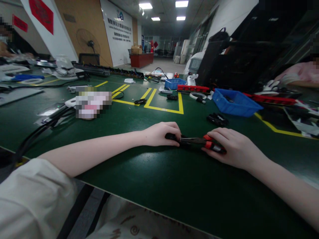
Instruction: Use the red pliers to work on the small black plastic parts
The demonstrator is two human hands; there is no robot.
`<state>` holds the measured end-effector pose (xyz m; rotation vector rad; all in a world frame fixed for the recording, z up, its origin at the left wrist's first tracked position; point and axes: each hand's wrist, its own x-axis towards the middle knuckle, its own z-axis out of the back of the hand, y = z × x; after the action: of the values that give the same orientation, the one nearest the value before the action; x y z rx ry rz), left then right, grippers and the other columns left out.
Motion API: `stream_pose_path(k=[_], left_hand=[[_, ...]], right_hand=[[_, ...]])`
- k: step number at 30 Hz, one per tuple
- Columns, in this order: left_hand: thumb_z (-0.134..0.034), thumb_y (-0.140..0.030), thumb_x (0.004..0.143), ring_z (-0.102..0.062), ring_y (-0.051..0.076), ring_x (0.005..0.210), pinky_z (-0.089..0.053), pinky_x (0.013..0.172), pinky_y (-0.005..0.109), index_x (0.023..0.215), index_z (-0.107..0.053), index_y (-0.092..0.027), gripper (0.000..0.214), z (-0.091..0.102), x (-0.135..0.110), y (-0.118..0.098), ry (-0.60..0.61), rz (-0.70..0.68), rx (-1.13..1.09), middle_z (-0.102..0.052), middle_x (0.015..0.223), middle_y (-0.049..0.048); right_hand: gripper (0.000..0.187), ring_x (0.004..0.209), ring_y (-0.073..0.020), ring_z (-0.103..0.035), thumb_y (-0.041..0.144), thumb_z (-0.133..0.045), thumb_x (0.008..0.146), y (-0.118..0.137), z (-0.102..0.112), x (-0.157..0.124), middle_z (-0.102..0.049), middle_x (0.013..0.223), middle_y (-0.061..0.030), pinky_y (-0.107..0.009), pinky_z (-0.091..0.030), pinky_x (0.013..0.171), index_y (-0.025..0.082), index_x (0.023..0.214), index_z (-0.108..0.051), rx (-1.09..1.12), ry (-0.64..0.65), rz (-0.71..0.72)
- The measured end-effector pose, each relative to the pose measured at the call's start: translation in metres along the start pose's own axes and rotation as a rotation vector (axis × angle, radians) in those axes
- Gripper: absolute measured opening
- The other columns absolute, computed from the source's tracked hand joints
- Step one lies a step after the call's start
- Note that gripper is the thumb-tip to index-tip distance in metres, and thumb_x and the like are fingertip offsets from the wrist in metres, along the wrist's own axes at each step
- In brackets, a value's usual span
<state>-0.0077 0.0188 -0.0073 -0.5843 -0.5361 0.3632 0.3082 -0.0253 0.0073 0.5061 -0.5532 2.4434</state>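
My left hand (164, 133) is closed around a small black part (170, 136) low over the green table; its exact kind I cannot make out. In my right hand (233, 146) is a pair of pliers (209, 142) with red and black handles. The long narrow jaws point left and reach the black part beside my left fingertips. Whether the jaws grip it or only touch it, I cannot tell. Just beyond my right hand lies a cluster of black parts (217, 119).
A blue bin (235, 103) stands at the right, a smaller blue bin (175, 83) farther back. Small black pieces (140, 101) lie near yellow tape outlines (164, 109). A phone-like object (93, 104) and black cables (37, 132) are at left. Another person's arm (297, 74) shows far right.
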Motion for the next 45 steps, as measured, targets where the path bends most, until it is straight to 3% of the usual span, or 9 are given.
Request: stream_pose_path(k=[11, 24, 32, 45], left_hand=[[-0.078, -0.022, 0.089, -0.068, 0.021, 0.105, -0.056, 0.096, 0.038, 0.100, -0.076, -0.017, 0.012, 0.000, 0.001, 0.002, 0.004, -0.020, 0.000, -0.067, 0.115, 0.0090], [-0.079, -0.019, 0.087, -0.068, 0.021, 0.106, -0.055, 0.096, 0.038, 0.093, -0.075, -0.016, 0.008, 0.000, 0.002, 0.003, 0.007, -0.041, -0.028, -0.069, 0.116, 0.0103], [-0.076, -0.020, 0.090, -0.067, 0.021, 0.106, -0.054, 0.096, 0.039, 0.098, -0.075, -0.017, 0.009, 0.001, 0.002, -0.001, 0.025, 0.002, 0.008, -0.068, 0.116, 0.0092], [-0.062, -0.029, 0.102, -0.065, 0.022, 0.105, -0.051, 0.095, 0.036, 0.102, -0.072, -0.015, 0.018, 0.002, 0.002, -0.006, 0.055, -0.030, 0.128, -0.069, 0.114, 0.0104]], right_hand=[[0.024, 0.085, -0.0258, -0.070, 0.027, -0.058, 0.091, -0.009, -0.003, -0.005, -0.072, 0.101, -0.0116, -0.038, -0.058, 0.070, 0.020, 0.113, -0.064, 0.025, 0.061, -0.020], [0.026, 0.086, -0.0265, -0.067, 0.024, -0.057, 0.092, 0.004, 0.002, 0.001, -0.072, 0.103, -0.0136, -0.039, -0.056, 0.072, 0.017, 0.114, -0.066, -0.032, 0.043, 0.010], [0.031, 0.096, -0.0308, -0.069, 0.024, -0.061, 0.091, -0.001, 0.000, -0.007, -0.073, 0.112, -0.0148, -0.042, -0.053, 0.075, 0.019, 0.122, -0.066, -0.173, -0.053, 0.018], [0.030, 0.098, -0.0307, -0.070, 0.025, -0.061, 0.094, -0.002, -0.003, -0.007, -0.072, 0.112, -0.0144, -0.043, -0.055, 0.076, 0.018, 0.123, -0.061, -0.183, -0.085, 0.009]])
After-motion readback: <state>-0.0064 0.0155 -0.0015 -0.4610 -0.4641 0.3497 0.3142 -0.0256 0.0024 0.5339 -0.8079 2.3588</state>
